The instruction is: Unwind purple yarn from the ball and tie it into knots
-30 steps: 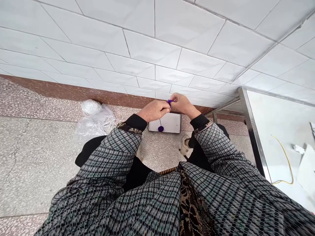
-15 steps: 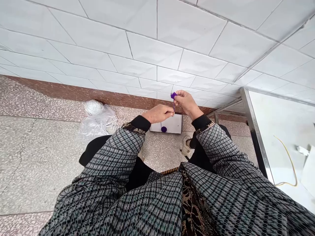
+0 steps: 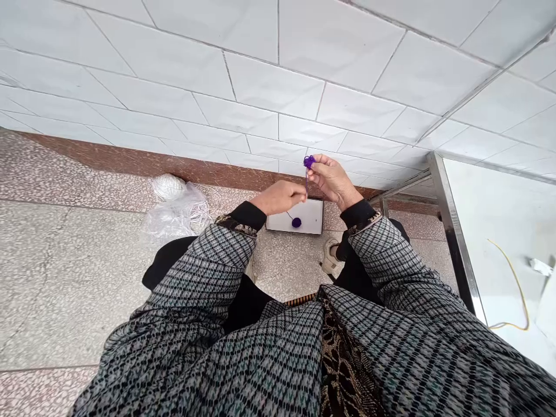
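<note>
Between the thumb and fingers of my right hand (image 3: 330, 178) is a small looped piece of purple yarn work (image 3: 308, 162). A strand of purple yarn (image 3: 306, 182) runs down from it to my left hand (image 3: 282, 197), whose fingers are pinched on the strand. Below my hands, a purple yarn ball (image 3: 296, 222) lies in a shallow white box (image 3: 278, 222) with a dark edge. From the ball, yarn leads up toward my left hand. I cannot make out any hook or needle.
To the left on the speckled floor (image 3: 99, 255) are a white yarn ball (image 3: 168, 187) and a clear plastic bag (image 3: 174, 214) beside loose white cord (image 3: 200, 215). A tiled wall (image 3: 243, 81) rises in front. At right stands a metal-framed white table (image 3: 486, 202) with a yellow cord (image 3: 516, 284).
The purple ball has shifted a little to the right inside the box. My right hand has turned slightly with the yarn piece; both hands keep their grip.
</note>
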Tool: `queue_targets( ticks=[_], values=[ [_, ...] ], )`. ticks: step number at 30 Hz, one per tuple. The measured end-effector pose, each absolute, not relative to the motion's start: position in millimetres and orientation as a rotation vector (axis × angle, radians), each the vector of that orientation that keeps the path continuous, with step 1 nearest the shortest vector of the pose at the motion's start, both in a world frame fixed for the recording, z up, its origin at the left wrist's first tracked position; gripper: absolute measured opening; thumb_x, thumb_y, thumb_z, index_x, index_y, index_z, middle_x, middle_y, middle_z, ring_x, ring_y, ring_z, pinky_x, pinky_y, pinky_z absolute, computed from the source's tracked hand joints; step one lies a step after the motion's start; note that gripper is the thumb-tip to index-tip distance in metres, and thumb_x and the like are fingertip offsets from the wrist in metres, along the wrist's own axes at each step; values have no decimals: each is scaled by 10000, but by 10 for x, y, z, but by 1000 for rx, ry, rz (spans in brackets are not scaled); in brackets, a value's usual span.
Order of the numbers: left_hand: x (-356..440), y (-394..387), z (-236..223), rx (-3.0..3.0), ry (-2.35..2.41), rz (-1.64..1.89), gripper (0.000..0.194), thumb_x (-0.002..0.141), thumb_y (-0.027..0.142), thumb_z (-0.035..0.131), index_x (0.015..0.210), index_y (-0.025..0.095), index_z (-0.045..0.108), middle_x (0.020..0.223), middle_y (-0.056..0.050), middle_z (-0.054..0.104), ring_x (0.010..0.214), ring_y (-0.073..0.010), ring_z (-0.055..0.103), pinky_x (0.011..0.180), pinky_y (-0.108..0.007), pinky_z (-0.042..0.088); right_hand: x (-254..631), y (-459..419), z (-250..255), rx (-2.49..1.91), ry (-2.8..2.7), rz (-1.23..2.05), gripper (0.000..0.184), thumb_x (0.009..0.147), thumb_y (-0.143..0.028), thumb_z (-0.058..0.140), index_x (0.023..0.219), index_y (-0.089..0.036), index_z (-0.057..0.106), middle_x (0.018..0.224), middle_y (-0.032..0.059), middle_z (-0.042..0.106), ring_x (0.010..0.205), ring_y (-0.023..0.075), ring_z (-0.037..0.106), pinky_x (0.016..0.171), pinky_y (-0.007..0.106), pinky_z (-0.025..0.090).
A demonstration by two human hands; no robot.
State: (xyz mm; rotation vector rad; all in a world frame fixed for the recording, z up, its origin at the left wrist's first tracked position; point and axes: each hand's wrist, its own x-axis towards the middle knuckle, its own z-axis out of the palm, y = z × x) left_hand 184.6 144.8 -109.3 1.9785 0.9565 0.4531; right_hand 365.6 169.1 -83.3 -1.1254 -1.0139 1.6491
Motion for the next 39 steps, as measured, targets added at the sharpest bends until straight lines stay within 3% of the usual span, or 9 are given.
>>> queue_targets(
  ticks=[5, 8, 12, 19, 23, 26, 31, 35, 39],
  values=[
    [1767, 1434, -981, 2046, 903, 577, 234, 893, 288, 535, 780, 158, 693, 792, -45, 714, 768, -174, 631, 779, -303, 457, 3691, 1708, -1033, -1434, -1491, 1505, 251, 735, 26, 714, 789, -176, 574, 596, -79, 580, 500, 64, 485, 468, 169, 360],
    [1610, 1512, -933, 2022, 1173, 789, 225, 889, 273, 545, 771, 152, 694, 806, -59, 717, 775, -188, 620, 759, -310, 461, 3664, 1647, -1023, -1294, -1695, 1721, 238, 729, 46, 673, 814, -167, 609, 645, -65, 623, 536, 69, 521, 495, 176, 406],
    [1534, 1554, -962, 1999, 1359, 781, 212, 886, 251, 561, 733, 155, 671, 741, -47, 685, 730, -183, 586, 723, -306, 446, 3601, 1600, -863, -1042, -1383, 1908, 214, 798, -1, 665, 878, -177, 573, 644, -60, 636, 555, 72, 577, 548, 177, 487],
    [1659, 1382, -1006, 2094, 1024, 574, 223, 935, 237, 514, 791, 165, 669, 791, -33, 706, 764, -172, 627, 775, -295, 469, 3477, 1696, -812, -1061, -1006, 1817, 179, 901, -1, 646, 883, -160, 566, 628, -43, 648, 531, 55, 577, 576, 153, 508],
    [1577, 1285, -909, 2188, 1012, 583, 240, 954, 257, 499, 793, 168, 654, 817, -55, 697, 790, -184, 624, 780, -307, 471, 3419, 1766, -889, -1323, -1238, 1628, 306, 840, 113, 614, 786, -178, 542, 541, -62, 584, 462, 69, 506, 479, 170, 419],
    [1448, 1308, -807, 2163, 1161, 712, 235, 944, 282, 515, 790, 170, 653, 828, -61, 687, 789, -189, 609, 783, -321, 471, 3393, 1780, -894, -1352, -1549, 1721, 330, 778, 164, 607, 754, -165, 586, 527, -57, 569, 453, 75, 468, 441, 187, 352],
    [1330, 1481, -716, 1958, 1455, 776, 176, 909, 246, 547, 792, 169, 653, 754, -26, 641, 760, -177, 563, 759, -305, 455, 3348, 1751, -749, -927, -1363, 2032, 262, 823, 102, 591, 831, -160, 600, 615, -47, 601, 513, 70, 518, 509, 174, 428],
    [1493, 1494, -745, 1928, 1302, 568, 194, 930, 245, 535, 783, 168, 634, 689, 8, 573, 677, -147, 504, 706, -281, 413, 3374, 1775, -671, -871, -1030, 1913, 188, 886, 17, 605, 889, -165, 557, 671, -37, 632, 566, 60, 566, 592, 161, 493],
    [1688, 1443, -726, 2129, 992, 443, 210, 922, 220, 513, 723, 181, 569, 714, -8, 598, 698, -147, 524, 722, -287, 398, 3444, 1843, -773, -1083, -995, 1734, 267, 823, 40, 590, 983, -173, 566, 620, -88, 588, 516, 72, 520, 537, 175, 442]
  ],
)
